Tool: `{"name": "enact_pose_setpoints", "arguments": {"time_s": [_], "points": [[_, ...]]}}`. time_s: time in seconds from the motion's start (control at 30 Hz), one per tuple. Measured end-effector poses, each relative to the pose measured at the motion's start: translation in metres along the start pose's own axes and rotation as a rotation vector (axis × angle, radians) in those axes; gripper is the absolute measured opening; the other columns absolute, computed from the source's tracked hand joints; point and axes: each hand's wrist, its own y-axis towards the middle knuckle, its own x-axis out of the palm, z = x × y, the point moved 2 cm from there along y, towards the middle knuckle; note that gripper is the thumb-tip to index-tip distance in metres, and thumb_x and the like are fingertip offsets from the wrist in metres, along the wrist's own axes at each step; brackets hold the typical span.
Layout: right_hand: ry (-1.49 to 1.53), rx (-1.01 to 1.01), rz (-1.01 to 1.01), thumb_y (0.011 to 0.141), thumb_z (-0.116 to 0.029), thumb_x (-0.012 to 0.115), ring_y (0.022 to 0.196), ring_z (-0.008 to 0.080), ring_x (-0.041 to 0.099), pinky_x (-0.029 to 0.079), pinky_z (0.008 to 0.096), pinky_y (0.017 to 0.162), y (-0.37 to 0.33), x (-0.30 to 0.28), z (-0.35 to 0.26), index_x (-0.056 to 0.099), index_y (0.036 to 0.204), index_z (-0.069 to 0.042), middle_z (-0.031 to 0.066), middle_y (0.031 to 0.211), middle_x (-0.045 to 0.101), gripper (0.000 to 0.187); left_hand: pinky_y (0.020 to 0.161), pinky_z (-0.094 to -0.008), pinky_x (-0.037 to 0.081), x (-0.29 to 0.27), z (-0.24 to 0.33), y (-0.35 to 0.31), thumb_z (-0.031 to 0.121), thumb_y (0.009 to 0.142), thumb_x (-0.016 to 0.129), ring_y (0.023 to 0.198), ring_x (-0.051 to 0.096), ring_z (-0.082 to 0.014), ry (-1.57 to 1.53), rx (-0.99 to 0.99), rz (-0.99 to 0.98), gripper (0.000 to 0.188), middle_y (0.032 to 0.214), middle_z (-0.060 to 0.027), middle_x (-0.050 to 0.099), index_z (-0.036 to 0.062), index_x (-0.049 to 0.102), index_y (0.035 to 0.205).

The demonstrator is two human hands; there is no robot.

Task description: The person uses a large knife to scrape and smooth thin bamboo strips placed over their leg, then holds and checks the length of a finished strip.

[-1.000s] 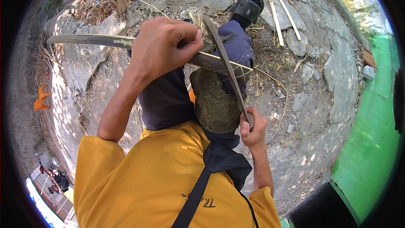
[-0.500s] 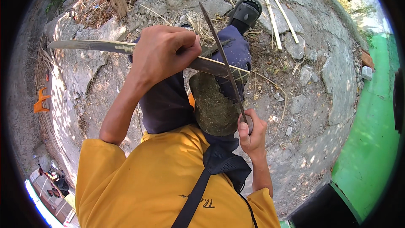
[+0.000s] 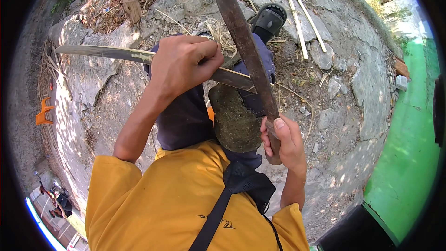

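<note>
Above the lap (image 3: 183,116) lies one strip (image 3: 109,52), dark with a pale edge, running from the far left to beneath the knife (image 3: 248,42). Left hand (image 3: 186,62): grip closed over the strip between its ends, knuckles up, seemingly to steady it while leaving the right end free. Right hand (image 3: 289,142): grip wrapped round the knife's handle, thumb pressed on top, apparently for control; blade points away from the body and crosses the strip near its right end, contact uncertain. Pad (image 3: 234,121), over the right leg (image 3: 268,60), likely guards it. Two pale strips (image 3: 294,16) lie ahead on the ground (image 3: 362,83). Chair (image 3: 44,111): orange, far left.
</note>
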Motion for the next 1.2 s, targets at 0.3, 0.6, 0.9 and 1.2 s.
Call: {"name": "enact_pose_setpoints", "arguments": {"time_s": [0.3, 0.6, 0.9, 1.2], "points": [[-0.136, -0.222, 0.113, 0.104, -0.044, 0.053, 0.050, 0.0103, 0.057, 0.043, 0.0266, 0.047, -0.017, -0.007, 0.055, 0.062, 0.092, 0.001, 0.0027, 0.061, 0.057, 0.048, 0.054, -0.0368, 0.048, 0.001, -0.007, 0.004, 0.013, 0.088, 0.072, 0.053, 0.062, -0.0286, -0.052, -0.135, -0.100, 0.025, 0.061, -0.0124, 0.059, 0.0007, 0.063, 0.069], [-0.176, -0.258, 0.113, 0.102, -0.044, 0.055, 0.051, 0.0107, 0.059, 0.045, 0.0266, 0.049, -0.025, -0.017, 0.069, 0.061, 0.092, 0.001, 0.0031, 0.061, 0.057, 0.046, 0.054, -0.0354, 0.048, 0.000, -0.003, 0.005, 0.011, 0.084, 0.073, 0.054, 0.063, -0.0275, -0.047, -0.148, -0.099, 0.018, 0.062, -0.0126, 0.061, 0.0013, 0.066, 0.071], [-0.360, -0.287, 0.168, 0.099, -0.043, 0.059, 0.056, 0.0170, 0.065, 0.050, 0.0319, 0.055, -0.018, -0.019, 0.085, 0.063, 0.097, 0.000, 0.0060, 0.067, 0.063, 0.043, 0.053, -0.0351, 0.046, -0.001, -0.003, 0.007, 0.011, 0.086, 0.072, 0.051, 0.059, -0.0265, -0.061, -0.108, -0.124, 0.022, 0.060, -0.0115, 0.056, 0.0008, 0.062, 0.068], [-0.521, -0.374, 0.197, 0.097, -0.042, 0.060, 0.065, 0.0363, 0.071, 0.053, 0.0415, 0.062, -0.007, -0.014, 0.079, 0.063, 0.102, 0.001, 0.0148, 0.074, 0.068, 0.043, 0.057, -0.0383, 0.052, -0.005, -0.002, 0.004, 0.015, 0.081, 0.075, 0.060, 0.067, -0.0280, -0.018, -0.102, -0.125, 0.013, 0.066, -0.0061, 0.067, 0.0090, 0.069, 0.070]]}}
